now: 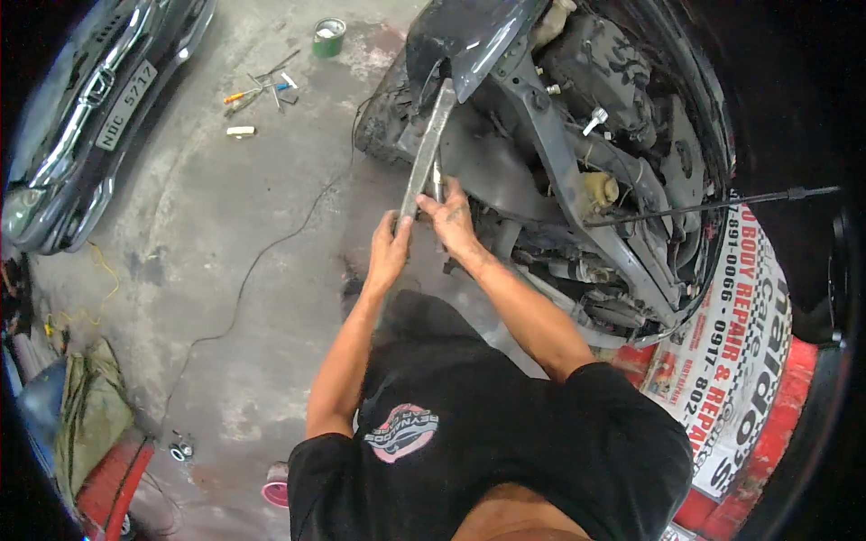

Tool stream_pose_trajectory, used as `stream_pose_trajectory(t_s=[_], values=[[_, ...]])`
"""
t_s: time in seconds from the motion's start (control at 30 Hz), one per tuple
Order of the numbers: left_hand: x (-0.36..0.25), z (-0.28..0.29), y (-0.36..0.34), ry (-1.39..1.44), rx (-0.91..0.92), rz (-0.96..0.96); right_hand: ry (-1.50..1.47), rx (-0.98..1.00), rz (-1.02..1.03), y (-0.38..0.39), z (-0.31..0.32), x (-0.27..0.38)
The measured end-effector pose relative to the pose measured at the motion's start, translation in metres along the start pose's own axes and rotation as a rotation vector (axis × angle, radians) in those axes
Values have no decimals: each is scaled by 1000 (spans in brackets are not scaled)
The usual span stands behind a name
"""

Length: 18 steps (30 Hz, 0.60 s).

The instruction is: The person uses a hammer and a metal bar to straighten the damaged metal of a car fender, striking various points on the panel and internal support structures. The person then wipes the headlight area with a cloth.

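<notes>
A long grey metal bar [429, 142] slants up and away from me, its far end against the dark car fender [469, 45]. Around the near end of that bar, my left hand [388, 254] is closed. Beside it, my right hand [451, 216] is closed on a shiny metal rod [438, 180] that stands alongside the bar; its lower part is hidden in my fingers. Both hands are over the front corner of a car, next to the wheel well with its dark liner [501, 167].
The exposed engine bay [622, 180] lies to the right, crossed by a thin prop rod [713, 209]. A removed bumper [108, 126] lies far left. Tools [262, 93], a green can [328, 38] and a black cable [236, 307] are on the concrete floor. A printed banner [731, 361] hangs right.
</notes>
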<state>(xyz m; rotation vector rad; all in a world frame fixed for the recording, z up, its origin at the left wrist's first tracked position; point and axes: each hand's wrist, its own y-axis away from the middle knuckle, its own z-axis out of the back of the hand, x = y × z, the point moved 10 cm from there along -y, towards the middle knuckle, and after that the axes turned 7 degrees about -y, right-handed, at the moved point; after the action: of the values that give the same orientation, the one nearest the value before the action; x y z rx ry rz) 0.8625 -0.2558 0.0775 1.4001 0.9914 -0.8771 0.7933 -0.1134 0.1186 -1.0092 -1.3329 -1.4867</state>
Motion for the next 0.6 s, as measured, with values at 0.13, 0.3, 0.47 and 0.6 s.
stream_pose_trajectory(t_s=[0.13,0.3,0.47,0.6], values=[[13,-14,-14,28,-133,-140,355,38,9,21,28,47],[-3,-49,-30,286,-53,4,480,51,30,46,124,48],[-22,-72,-46,359,-136,-23,306,61,-58,81,179,77],[-30,-94,-68,446,-158,-82,215,96,28,83,204,119]])
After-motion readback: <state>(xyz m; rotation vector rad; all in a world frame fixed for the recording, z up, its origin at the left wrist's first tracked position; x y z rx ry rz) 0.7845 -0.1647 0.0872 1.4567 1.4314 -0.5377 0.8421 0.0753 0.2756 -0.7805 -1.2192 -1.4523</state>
